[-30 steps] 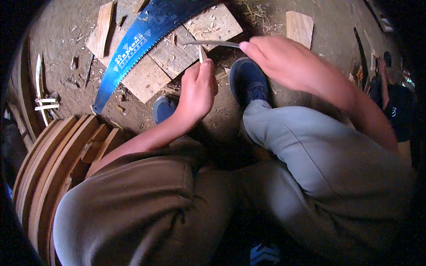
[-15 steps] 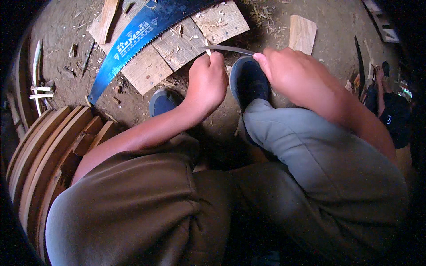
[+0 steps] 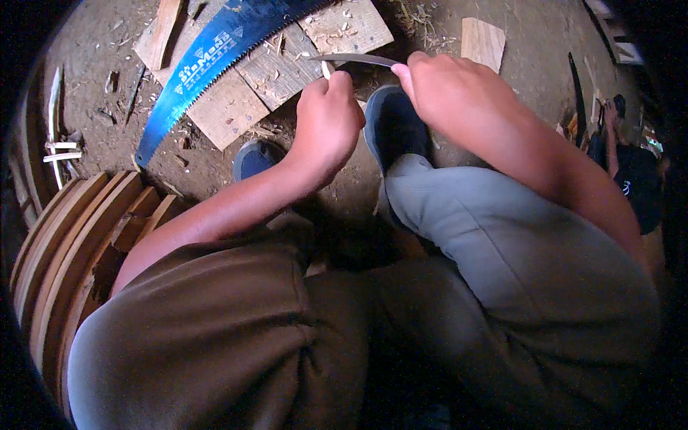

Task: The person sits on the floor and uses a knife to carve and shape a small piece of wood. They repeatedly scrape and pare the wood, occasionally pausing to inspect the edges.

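Note:
My left hand [image 3: 331, 115] is closed round a thin pale wooden stick [image 3: 326, 70], whose tip shows above the thumb; the rest is hidden in the fist. My right hand [image 3: 448, 86] grips a knife [image 3: 358, 58] with a slim, slightly curved blade; its handle is covered by my fingers. The blade points left and crosses close by the stick's tip. Whether it touches the stick I cannot tell. Just beyond my left hand lie wooden boards [image 3: 276, 72] strewn with shavings. A blue curved saw [image 3: 193, 79] rests across them, teeth facing me.
Curved wooden pieces [image 3: 72, 236] stand stacked at the left. A flat wood offcut [image 3: 482, 44] lies at the far right on the dirt floor. Pale sticks [image 3: 56, 136] lie far left. My shoes [image 3: 395, 125] are below the hands. Another person [image 3: 634, 172] is at the right edge.
The whole view has shifted slightly, with the boards, saw and both hands a little higher and further left. Both hands keep their grips, and the blade is still beside the stick's tip.

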`<move>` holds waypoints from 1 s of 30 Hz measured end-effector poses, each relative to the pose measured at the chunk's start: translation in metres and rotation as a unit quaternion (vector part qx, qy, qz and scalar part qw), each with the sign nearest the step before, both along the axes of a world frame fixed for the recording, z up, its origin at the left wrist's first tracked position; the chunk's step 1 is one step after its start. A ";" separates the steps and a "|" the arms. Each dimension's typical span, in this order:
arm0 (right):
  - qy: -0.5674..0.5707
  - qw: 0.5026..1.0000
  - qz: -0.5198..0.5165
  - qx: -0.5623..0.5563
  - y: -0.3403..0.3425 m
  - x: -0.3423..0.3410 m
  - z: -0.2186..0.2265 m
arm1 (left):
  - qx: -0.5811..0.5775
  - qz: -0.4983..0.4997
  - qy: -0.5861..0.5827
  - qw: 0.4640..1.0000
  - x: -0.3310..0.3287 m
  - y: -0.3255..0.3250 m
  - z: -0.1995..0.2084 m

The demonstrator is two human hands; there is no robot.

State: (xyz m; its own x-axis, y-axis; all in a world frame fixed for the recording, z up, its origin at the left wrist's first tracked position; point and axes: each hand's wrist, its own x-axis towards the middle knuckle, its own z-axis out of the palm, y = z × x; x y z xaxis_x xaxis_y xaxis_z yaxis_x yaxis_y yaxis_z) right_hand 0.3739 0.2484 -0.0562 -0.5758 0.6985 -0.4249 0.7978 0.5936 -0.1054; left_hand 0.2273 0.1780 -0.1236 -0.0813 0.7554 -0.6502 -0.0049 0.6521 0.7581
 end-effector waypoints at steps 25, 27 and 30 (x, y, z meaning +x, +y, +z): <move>-0.063 0.992 -0.031 -0.103 -0.002 -0.018 0.014 | -0.053 -0.018 0.045 0.997 -0.012 -0.010 0.006; -0.054 0.992 -0.035 -0.109 0.001 -0.020 0.011 | 0.001 -0.043 0.090 0.995 -0.010 -0.012 0.000; -0.032 0.997 -0.017 -0.072 0.000 -0.016 0.007 | -0.023 -0.020 0.064 0.998 -0.008 -0.012 0.001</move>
